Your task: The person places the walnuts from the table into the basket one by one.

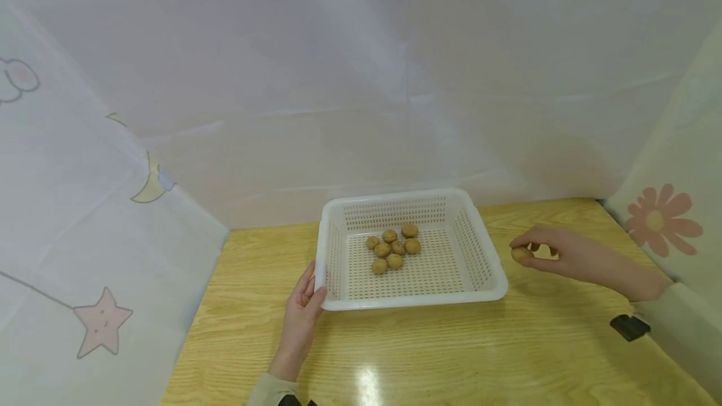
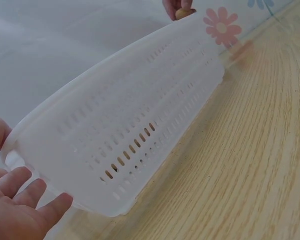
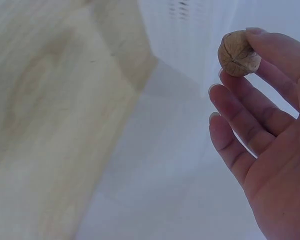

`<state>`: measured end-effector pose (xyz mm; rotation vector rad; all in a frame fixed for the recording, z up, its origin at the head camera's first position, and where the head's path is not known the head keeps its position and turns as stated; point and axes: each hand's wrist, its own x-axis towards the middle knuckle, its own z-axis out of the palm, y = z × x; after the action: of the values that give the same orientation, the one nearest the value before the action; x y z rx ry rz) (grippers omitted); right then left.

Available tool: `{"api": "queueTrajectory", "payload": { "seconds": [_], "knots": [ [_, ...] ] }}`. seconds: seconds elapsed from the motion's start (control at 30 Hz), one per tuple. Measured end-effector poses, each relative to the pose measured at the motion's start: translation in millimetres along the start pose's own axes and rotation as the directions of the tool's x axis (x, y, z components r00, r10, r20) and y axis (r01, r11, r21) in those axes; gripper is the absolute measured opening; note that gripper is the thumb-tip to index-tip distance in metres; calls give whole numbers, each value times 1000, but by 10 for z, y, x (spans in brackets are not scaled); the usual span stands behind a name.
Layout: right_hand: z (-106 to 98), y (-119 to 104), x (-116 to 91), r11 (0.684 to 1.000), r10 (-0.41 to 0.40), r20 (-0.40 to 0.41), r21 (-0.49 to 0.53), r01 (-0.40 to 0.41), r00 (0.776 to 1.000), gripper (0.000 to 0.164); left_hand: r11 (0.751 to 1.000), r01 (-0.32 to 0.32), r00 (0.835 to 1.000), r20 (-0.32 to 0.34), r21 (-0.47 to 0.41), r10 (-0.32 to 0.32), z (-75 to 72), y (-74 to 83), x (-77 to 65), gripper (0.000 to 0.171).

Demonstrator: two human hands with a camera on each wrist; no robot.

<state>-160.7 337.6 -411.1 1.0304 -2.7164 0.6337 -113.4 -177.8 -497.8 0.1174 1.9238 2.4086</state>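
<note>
A white plastic basket (image 1: 412,300) with slotted walls stands on the wooden table. Several walnuts (image 1: 395,260) lie loosely grouped on its floor, toward the left and middle. My left hand (image 1: 299,318) grips the basket's left rim, thumb on top and the other fingers beneath its edge, as the left wrist view shows of the hand (image 2: 20,215). Off the basket's right side, my right hand (image 1: 575,255) pinches one walnut (image 3: 237,54) between thumb and fingertips. In the right wrist view the seam of that shell faces the camera.
The yellow wood-grain table (image 1: 429,356) extends in front of the basket and to both sides. A pale cloth backdrop (image 1: 350,111) rises right behind the basket. Side cloths carry a pink star (image 1: 103,323) at left and a red flower (image 1: 662,219) at right.
</note>
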Motion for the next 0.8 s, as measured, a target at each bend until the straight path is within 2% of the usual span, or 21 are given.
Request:
{"api": "queueTrajectory", "payload": {
  "seconds": [0.07, 0.27, 0.37, 0.5, 0.6, 0.8],
  "knots": [
    [-59, -65, 133, 1000, -26, 3, 3, 26, 1000, 36, 1000, -2, 1000, 2, -2, 2, 0, -1, -1, 67],
    [-224, -315, 596, 998, 29, 138, 46, -35, 990, 29, 1000, -11, 1000, 10, 5, 11, -1, -10, -16, 68],
    [-233, -401, 838, 997, 17, 156, 68, -27, 988, 27, 999, -27, 1000, 13, 20, 27, -2, -10, -19, 68],
    [-183, -475, 1132, 997, 6, 169, 71, -18, 986, 25, 999, -32, 999, 15, 21, 31, -4, -4, -15, 68],
    [-115, -522, 1331, 996, 27, 201, 80, -44, 979, 24, 1000, -22, 1000, 12, 15, 22, -1, 2, -9, 68],
    [128, -569, 1658, 990, 64, 223, 107, -90, 973, 22, 1000, -2, 1000, -6, 22, 2, 10, 5, -8, 66]
  ]
}}
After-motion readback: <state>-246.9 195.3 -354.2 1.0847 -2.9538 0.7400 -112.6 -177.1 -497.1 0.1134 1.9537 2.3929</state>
